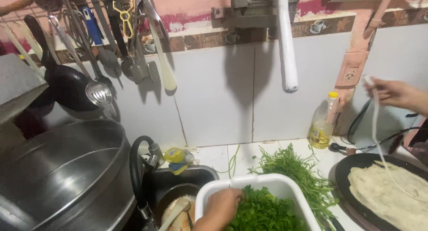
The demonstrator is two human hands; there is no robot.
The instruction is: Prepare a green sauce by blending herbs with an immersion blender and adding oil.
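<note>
The right grip pinches a white cord; the left grip clutches chopped greens in the white tub.

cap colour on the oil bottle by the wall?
Yellow. The oil bottle has a yellow cap over pale yellow oil; only the head view shows it.

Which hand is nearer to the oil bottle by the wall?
The right hand. It is raised beside the wall, right of the oil bottle, holding a white cord. The left hand is lower down, in the white tub of greens.
</note>
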